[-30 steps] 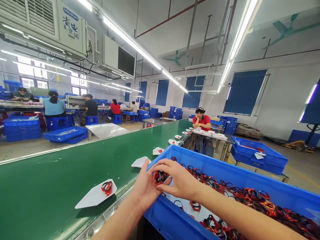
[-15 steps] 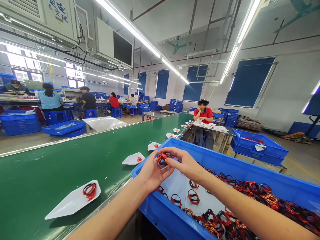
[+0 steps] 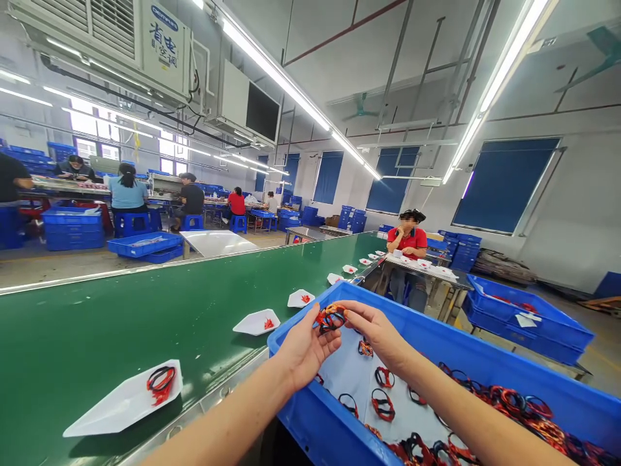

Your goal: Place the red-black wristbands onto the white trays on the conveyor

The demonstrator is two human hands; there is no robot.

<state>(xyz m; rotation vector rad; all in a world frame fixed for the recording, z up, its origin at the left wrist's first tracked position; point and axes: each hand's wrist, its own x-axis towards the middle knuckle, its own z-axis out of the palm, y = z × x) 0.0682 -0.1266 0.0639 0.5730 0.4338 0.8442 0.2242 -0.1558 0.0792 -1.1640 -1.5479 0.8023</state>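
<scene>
**Loop bundle held in two hands over a blue bin**

Item: a small tangled bundle of red-and-black cord loops (image 3: 331,318), held in the air just above the near end of a blue plastic bin (image 3: 310,414). The left hand (image 3: 305,346) is half-curled, its fingers pinching the bundle from the left. The right hand (image 3: 376,333) reaches in from the right, its thumb and fingertips closed on the same bundle; neither hand has let go.

Bin contents: separate loops (image 3: 383,404) lie on a white liner (image 3: 344,369) at the near left, with a heavier heap of loops (image 3: 514,404) toward the right.

Beside the bin, left: a green conveyor belt (image 3: 97,317) carrying white paper trays. The nearest tray (image 3: 123,401) holds a small bunch of loops (image 3: 161,382).

Far right: a seated co-worker in a red shirt (image 3: 411,243) at a table (image 3: 427,266).

Judged step: the bundle looks to be under sorting by hand. It seems to call for teasing the loops apart with both hands, keeping the grip above the bin.
</scene>
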